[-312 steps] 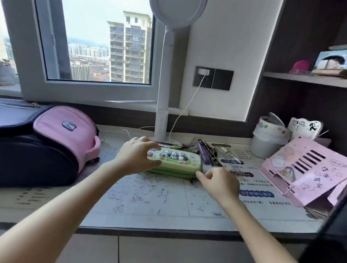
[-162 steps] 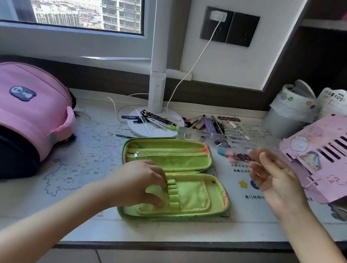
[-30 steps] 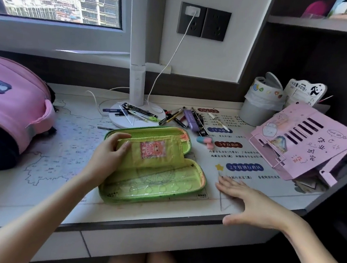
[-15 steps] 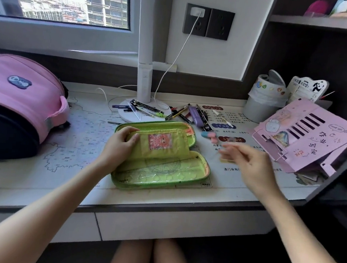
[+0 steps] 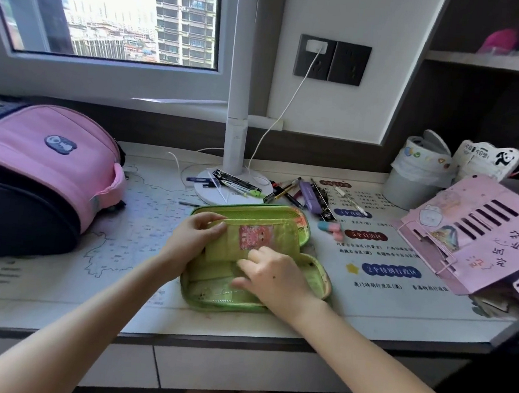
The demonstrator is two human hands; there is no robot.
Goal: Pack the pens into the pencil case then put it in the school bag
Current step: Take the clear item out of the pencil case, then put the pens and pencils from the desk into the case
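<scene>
Item: one green fabric pencil case [image 5: 315, 273], lying open at front centre of our white map-printed desk [image 5: 368, 305]. Our left hand [image 5: 189, 240] pinches its inner flap. Our right hand [image 5: 272, 276] rests in the near half; we cannot tell its grasp. Assorted loose pens [image 5: 287, 191] lie behind the case, and the pink-and-navy school bag [image 5: 42, 169] is at left.

desk mat [image 5: 400, 305]: blue banner [image 5: 391, 270] "2个特别行政区", under it "澳门特别行政区(澳)" and "香港特别行政区" | red banner [image 5: 365, 235]: "5个自治区" | pink stand [image 5: 482, 236]: handwritten "作业写完" | white card [image 5: 483, 161]: panda drawing, print too small to read | school bag [image 5: 48, 169]: panda badge, no words | pencil case [image 5: 265, 225]: pink label, unreadable
</scene>
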